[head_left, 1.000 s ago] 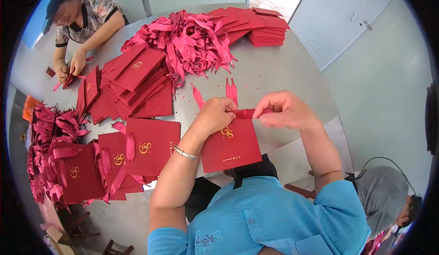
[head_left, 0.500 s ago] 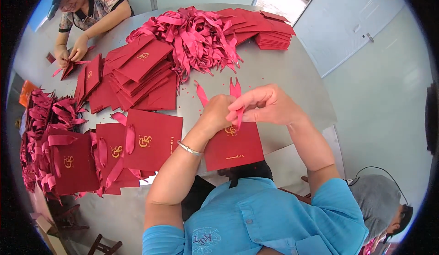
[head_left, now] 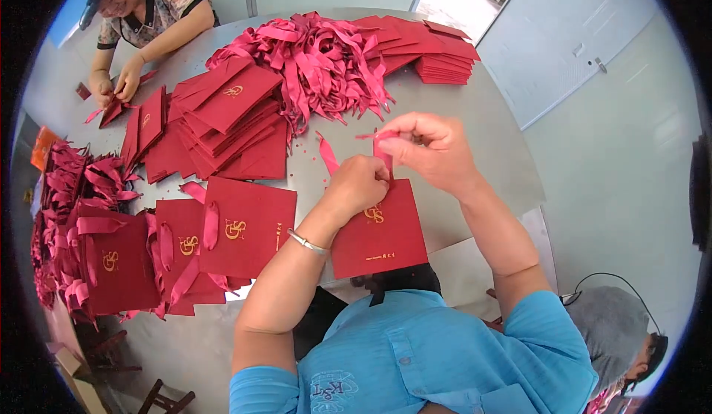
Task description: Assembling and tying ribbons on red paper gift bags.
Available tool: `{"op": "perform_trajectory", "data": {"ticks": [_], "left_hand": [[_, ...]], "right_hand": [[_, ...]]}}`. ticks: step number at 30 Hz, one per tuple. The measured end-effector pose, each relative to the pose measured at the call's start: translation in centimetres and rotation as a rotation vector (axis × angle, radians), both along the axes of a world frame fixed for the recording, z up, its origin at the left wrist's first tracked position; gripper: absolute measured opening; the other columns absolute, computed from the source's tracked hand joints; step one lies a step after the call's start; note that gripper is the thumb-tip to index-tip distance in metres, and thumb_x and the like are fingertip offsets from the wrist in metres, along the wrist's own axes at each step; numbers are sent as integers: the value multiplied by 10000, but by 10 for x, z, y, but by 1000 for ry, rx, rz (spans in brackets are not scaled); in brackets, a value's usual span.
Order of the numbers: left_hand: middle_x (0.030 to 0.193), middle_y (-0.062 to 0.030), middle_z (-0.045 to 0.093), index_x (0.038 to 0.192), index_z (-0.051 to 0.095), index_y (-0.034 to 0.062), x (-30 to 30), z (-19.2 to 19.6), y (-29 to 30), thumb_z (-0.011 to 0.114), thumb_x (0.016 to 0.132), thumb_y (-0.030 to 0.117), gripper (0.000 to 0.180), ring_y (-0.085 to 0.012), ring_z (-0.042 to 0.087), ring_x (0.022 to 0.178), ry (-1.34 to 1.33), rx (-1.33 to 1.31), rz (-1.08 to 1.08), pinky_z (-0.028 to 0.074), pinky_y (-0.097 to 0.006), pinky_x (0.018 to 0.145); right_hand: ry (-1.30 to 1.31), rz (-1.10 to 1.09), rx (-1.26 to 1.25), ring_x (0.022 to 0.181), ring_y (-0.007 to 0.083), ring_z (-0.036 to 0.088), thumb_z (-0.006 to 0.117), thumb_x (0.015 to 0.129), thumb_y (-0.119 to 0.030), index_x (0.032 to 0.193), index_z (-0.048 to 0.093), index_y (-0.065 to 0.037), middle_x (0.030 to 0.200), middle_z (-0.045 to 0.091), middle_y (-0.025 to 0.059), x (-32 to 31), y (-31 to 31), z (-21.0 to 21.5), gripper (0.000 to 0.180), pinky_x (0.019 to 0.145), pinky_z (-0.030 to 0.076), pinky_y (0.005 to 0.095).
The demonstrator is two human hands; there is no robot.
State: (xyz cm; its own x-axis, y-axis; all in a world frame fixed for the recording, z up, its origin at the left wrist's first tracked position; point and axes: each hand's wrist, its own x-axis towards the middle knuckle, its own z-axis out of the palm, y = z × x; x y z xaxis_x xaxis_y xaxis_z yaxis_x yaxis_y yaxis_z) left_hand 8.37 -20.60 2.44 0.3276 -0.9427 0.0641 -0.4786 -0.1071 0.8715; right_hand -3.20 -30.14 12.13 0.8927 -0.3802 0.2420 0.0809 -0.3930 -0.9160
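A dark red paper gift bag [head_left: 380, 240] with a gold emblem lies at the table's near edge in front of me. My left hand [head_left: 360, 184] is closed over its top edge, holding the bag. From that edge a pink ribbon [head_left: 383, 153] rises, and my right hand [head_left: 426, 147] pinches its upper part between thumb and forefinger. Another pink ribbon end [head_left: 327, 154] sticks out beyond the left hand. How the ribbon passes through the bag is hidden by my fingers.
A heap of loose pink ribbons [head_left: 319, 65] lies ahead, with stacked red bags [head_left: 230, 128] to its left and more bags [head_left: 443, 61] at the far right. Ribboned bags [head_left: 119, 262] cover the left side. Across the table, a co-worker's hands [head_left: 119, 91] handle a small bag.
My right hand has lifted slightly up and to the right, drawing the ribbon up from the bag. The left hand has shifted a little right along the bag's top edge.
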Motion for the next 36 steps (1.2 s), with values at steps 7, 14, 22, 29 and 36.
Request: {"op": "perform_trajectory", "data": {"ticks": [7,14,22,29,36], "left_hand": [[751,-151,682,809,671,2,1,-5,-1,673,730,86,116,-239,665,697,-103,-7,-5,515,-352,660],[742,-140,688,820,673,0,1,-9,2,666,729,88,127,-219,665,689,-28,-1,6,510,-343,650],[758,-152,691,834,677,-1,0,-6,4,668,728,85,137,-233,671,694,-61,10,19,515,-351,655],[769,-159,692,823,675,-6,5,-6,4,609,760,50,108,-245,679,727,-24,-61,-33,518,-357,689],[854,-203,688,1045,597,-48,18,5,4,483,783,-33,286,-250,683,823,78,-20,-24,518,-333,751]], "right_hand": [[-296,-62,-231,754,100,605,647,879,-13,967,676,6,886,667,45,7,-15,-4,95,683,486,236],[-309,-149,302,738,151,632,583,952,-106,1124,632,-1,895,677,97,7,-10,-12,208,685,516,282],[-421,-193,260,721,152,631,553,970,-122,1089,626,-3,878,671,102,11,-7,-11,184,667,517,282],[-135,-90,341,676,109,602,555,956,-89,1022,643,-11,857,658,71,-9,-5,-5,135,593,493,253],[84,-218,-104,673,96,595,636,883,-34,961,683,11,836,668,49,-27,-1,-62,101,604,476,236]]}}
